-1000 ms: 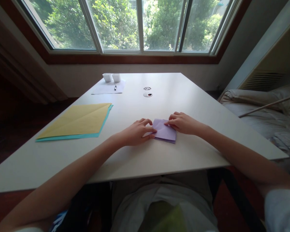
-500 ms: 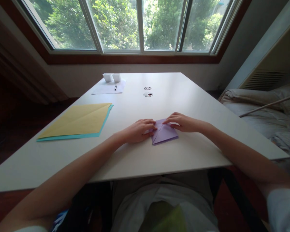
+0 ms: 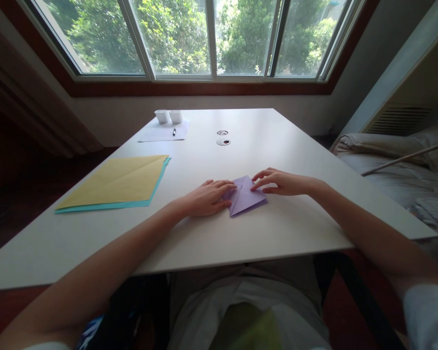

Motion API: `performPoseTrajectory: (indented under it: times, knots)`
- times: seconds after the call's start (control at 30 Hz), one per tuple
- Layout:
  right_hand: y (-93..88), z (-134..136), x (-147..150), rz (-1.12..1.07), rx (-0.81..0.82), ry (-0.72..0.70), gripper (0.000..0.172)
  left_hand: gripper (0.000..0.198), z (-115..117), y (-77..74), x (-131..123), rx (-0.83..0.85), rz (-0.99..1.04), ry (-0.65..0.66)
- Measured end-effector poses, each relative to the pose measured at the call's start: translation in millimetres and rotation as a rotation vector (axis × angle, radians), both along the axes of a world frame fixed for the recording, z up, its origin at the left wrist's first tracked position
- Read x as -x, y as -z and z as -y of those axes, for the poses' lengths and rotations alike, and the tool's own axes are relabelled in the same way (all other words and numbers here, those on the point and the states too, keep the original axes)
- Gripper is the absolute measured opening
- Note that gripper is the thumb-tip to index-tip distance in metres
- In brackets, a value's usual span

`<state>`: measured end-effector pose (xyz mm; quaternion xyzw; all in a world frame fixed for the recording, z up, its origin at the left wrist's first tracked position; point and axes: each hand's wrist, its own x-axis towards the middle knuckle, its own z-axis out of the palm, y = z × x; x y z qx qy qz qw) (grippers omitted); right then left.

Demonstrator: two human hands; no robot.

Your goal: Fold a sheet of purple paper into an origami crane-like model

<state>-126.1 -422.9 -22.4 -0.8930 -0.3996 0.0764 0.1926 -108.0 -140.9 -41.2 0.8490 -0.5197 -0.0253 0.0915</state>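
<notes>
Landmark: purple paper, lying flat on the white worktop, near its front edge and roughly centre.

- Left hand: palm down just left of the purple paper, fingers stretched out flat and their tips on its left corner. The grip isn't closed on anything, it's a flat press.
- Right hand: just right of the purple paper and slightly behind it, fingertips down on its upper right edge. Fingers are loosely spread and nothing is pinched, so that grip is wide too.
- Purple paper: already a small layered piece, roughly diamond or triangle in outline, with a crease line running across the top face. My read is that several folds are done. It doesn't look like a finished form yet, and both hands are flattening it rather than lifting it. How many layers it has I can't tell from here.

Other items:
- Well left of the purple paper: a yellow sheet stacked on a teal sheet, both untouched.
- Far behind it, to the left: a white sheet with a pen on it, and two small white containers at its far edge.
- Behind it, centre: two round ports in the worktop.
</notes>
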Motion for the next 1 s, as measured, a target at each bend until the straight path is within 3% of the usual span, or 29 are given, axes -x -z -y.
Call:
performPoseTrajectory:
  times: [0.47, 0.73, 1.0]
  knots:
    - [6.6, -2.4, -2.8, 0.015, -0.032, 0.009, 0.029, 0.051, 3.5, 0.7, 4.5, -0.073, 0.038, -0.041]
    - [23.5, -16.1, -10.0, 0.174, -0.147, 0.242, 0.029, 0.054, 19.8, 5.2, 26.4, -0.048, 0.081, -0.234]
    - [29.3, -30.9, -8.0, 0.294, -0.065, 0.368, 0.022, 0.054, 24.8, 9.2, 30.4, -0.054, -0.012, -0.237]
